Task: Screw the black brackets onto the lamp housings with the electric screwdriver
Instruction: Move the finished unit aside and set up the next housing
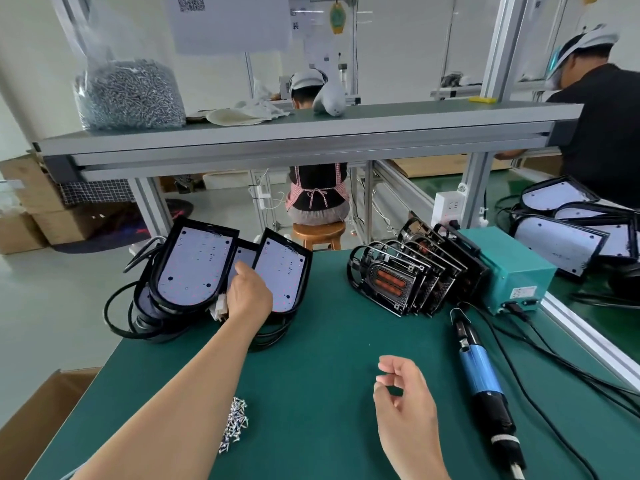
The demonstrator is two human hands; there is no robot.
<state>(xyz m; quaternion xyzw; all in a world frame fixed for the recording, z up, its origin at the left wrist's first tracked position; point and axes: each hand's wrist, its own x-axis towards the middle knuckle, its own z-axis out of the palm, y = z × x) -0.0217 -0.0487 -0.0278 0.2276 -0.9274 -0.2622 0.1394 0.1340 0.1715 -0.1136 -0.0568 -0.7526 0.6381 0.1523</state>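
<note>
Loosely curled, empty right hand (405, 403) hovers over green mat (329, 341) — left hand (249, 294) touches rounded black-rimmed lamp housing (244, 255), grip unclear.

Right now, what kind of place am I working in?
Probably a factory assembly line: stacked lamp housings, an electric screwdriver on the bench, and a big bag of screws.

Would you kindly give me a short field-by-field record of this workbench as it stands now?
left hand: on the middle lamp housing, grip hidden
right hand: loosely curled above the table, holding nothing
screwdriver: lying on the table, untouched
brackets: standing in a row beside the teal box
screws: loose pile near the table's front edge
</note>
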